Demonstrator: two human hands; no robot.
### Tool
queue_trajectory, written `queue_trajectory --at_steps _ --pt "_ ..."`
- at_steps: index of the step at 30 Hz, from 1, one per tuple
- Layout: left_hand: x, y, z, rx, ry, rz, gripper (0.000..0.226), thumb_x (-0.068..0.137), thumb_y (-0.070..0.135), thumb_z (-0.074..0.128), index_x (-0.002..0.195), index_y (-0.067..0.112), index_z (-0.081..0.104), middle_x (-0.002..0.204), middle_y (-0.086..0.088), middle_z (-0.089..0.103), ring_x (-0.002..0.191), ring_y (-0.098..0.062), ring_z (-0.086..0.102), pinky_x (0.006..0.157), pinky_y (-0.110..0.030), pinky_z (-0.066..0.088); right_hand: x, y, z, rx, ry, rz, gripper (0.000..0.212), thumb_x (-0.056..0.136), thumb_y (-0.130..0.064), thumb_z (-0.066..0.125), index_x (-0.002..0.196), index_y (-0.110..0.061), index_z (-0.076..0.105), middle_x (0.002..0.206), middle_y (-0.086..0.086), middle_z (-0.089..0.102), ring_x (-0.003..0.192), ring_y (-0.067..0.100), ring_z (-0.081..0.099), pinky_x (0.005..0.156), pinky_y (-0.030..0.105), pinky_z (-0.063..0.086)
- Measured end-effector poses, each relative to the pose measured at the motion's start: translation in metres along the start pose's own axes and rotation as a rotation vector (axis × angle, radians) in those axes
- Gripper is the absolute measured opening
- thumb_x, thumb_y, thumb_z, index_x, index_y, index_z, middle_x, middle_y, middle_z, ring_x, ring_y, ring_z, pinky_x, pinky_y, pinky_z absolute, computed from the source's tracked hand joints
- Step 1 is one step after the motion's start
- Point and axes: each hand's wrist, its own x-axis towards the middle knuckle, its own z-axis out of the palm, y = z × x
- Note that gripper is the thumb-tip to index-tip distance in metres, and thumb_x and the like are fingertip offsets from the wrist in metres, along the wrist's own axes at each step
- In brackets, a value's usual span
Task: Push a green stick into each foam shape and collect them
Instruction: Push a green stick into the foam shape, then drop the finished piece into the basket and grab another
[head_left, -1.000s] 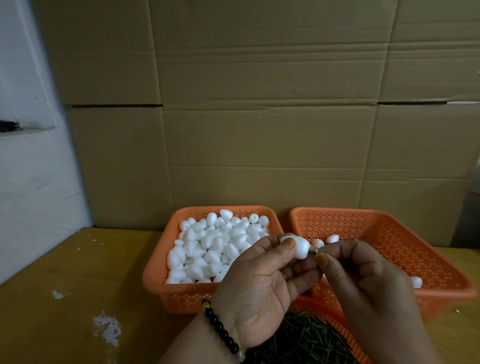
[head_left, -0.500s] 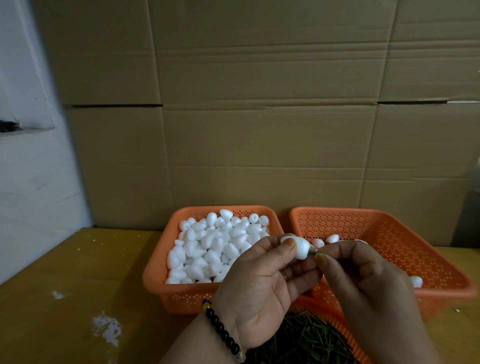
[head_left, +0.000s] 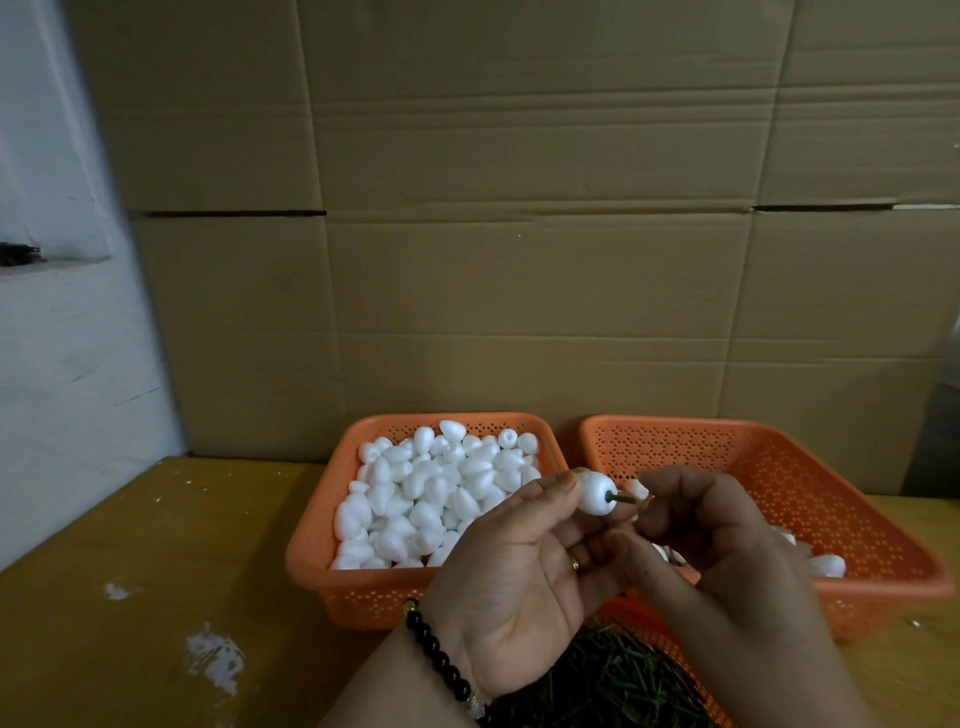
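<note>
My left hand (head_left: 519, 566) pinches a foam shape (head_left: 595, 492). My right hand (head_left: 711, 530) pinches the green stick (head_left: 623, 498) stuck in it.

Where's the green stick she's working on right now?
Head view, centre: the green stick pokes from the foam shape held by the left hand, its free end pinched by the right hand.

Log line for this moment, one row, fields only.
step: inserting | left hand: holds white foam shape | right hand: pinches green stick, partly in | finished pieces: right orange basket
</note>
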Motion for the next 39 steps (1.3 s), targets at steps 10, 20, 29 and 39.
queue_trajectory --at_steps 10,20,29,39 --pt "0.001 -0.015 0.001 -0.011 -0.050 -0.149 0.034 0.091 0.032 0.052 0.095 0.006 0.073 0.092 -0.010 0.068 0.086 -0.021 0.064 0.084 -0.036 0.050 0.002 -0.006 -0.003 -0.118 0.022 -0.104 0.034 0.071 -0.021 0.082 0.089 -0.040 0.061 0.095 -0.018 0.061 0.089 0.004 0.063 0.072 0.013 0.047" --pt "0.005 -0.012 -0.002 0.307 0.142 -0.016 0.029 0.091 0.030 0.056 0.109 0.008 0.059 0.093 -0.013 0.069 0.077 -0.020 0.063 0.069 -0.034 0.053 0.019 0.015 -0.019 0.111 0.065 0.183 0.017 0.082 -0.017 0.069 0.096 -0.026 0.065 0.085 -0.011 0.073 0.076 0.002 0.069 0.060 0.015 0.052" --pt "0.006 0.025 -0.040 1.480 0.535 0.518 0.012 0.092 0.024 0.058 0.090 0.035 0.062 0.086 0.022 0.064 0.083 0.009 0.057 0.068 -0.007 0.044 0.036 0.059 -0.050 -0.552 0.035 0.298 0.036 0.091 -0.041 0.052 0.120 -0.024 0.064 0.091 0.000 0.072 0.074 0.017 0.064 0.063 0.031 0.048" --pt "0.013 0.020 -0.064 2.025 0.303 0.108 0.074 0.070 0.083 0.017 0.106 0.037 0.063 0.109 0.017 0.062 0.098 -0.003 0.056 0.074 -0.026 0.043 0.029 0.058 -0.045 -1.112 -0.179 0.292 0.046 0.093 -0.052 0.036 0.136 -0.035 0.039 0.108 -0.011 0.067 0.097 0.012 0.063 0.085 0.033 0.049"
